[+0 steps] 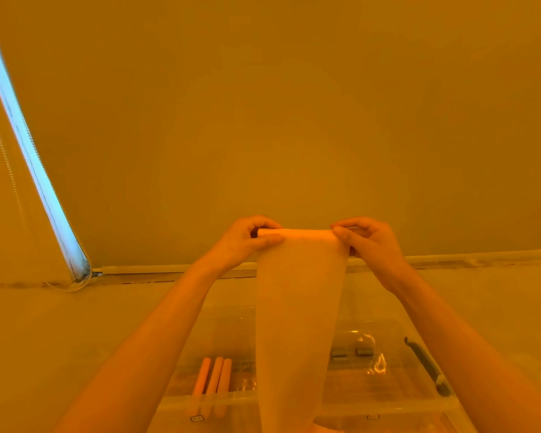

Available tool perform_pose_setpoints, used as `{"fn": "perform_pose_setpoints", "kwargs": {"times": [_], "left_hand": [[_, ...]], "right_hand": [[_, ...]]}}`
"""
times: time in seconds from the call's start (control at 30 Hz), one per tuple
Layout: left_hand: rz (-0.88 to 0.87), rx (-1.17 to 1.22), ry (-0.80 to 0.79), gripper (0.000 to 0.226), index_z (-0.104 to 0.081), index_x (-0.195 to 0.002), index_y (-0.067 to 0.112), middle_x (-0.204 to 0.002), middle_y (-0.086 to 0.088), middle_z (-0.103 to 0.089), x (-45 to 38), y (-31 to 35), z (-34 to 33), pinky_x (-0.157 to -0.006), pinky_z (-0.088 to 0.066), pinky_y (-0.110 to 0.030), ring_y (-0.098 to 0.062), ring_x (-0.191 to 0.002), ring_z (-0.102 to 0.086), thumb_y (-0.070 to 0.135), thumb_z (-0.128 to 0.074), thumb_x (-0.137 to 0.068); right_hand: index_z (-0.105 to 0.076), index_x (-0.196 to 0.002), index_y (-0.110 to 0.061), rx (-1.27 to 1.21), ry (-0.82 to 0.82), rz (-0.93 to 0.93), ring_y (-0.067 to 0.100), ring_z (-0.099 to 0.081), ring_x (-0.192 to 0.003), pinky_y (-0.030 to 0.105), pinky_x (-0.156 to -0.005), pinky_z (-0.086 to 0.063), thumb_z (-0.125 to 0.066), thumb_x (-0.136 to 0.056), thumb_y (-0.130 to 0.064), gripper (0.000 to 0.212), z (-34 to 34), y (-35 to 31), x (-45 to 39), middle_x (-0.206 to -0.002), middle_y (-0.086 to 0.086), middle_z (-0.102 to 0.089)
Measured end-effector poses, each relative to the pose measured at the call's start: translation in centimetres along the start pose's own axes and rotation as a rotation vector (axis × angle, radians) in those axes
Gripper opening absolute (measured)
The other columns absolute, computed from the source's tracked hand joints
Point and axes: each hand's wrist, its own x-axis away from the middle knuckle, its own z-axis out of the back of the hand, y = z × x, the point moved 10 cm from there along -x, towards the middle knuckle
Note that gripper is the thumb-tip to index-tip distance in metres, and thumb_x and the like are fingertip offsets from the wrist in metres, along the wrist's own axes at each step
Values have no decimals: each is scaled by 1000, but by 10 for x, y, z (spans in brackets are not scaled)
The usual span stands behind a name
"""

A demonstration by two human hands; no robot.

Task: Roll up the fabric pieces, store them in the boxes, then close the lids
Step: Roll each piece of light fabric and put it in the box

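Clear plastic box point(388, 398), lid off, sits low in frame with three rolled fabric pieces point(214, 378) lying side by side at its left end. Above it, left hand point(247, 239) and right hand point(369, 242) pinch the partly rolled top edge of a pale fabric strip point(297, 307), fingers curled around the roll; the rest hangs down in front of the box.

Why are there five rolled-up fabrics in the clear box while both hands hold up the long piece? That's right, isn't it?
Not quite. The head view shows three rolled fabrics lying side by side in the clear box, not five. The rest holds: the left hand and right hand pinch the top of the long piece, which hangs down over the box.
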Motion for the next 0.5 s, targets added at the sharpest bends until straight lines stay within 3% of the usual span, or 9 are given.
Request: {"fn": "perform_pose_setpoints", "kwargs": {"times": [0.1,0.23,0.37,0.5], "left_hand": [[22,-11,20,8,-66,-89,25,-78,5,-60,0,-4,2,-65,-41,-22,-8,-71,-54,21,-60,-92],[15,28,73,11,-64,-97,22,-83,4,-61,-2,-3,6,-62,-43,-15,2,-66,-56,16,-56,-94],[10,9,77,9,-62,-92,25,-82,0,-60,-1,0,6,-57,-40,-11,-2,-67,-54,17,-57,-94],[34,59,25,12,-64,-92,26,-84,4,-63,1,0,4,-64,-47,-17,-2,-70,-58,15,-66,-87]], "right_hand": [[-71,-91,-12,2,-8,-2,5,-61,-63,20,-55,-51,-64,-88,-9,8,-1,-1,1,-77,1,-68],[-67,-106,-4,-17,-98,5,10,-68,-70,21,-65,-56,-68,-81,4,27,-10,-2,6,-84,2,-72],[-66,-104,0,23,-76,10,15,-64,-74,22,-64,-55,-66,-83,1,20,-8,-2,7,-87,8,-69],[-69,-95,-5,36,-55,-1,17,-65,-76,24,-67,-56,-66,-86,-7,9,-6,1,6,-85,7,-70]]}}
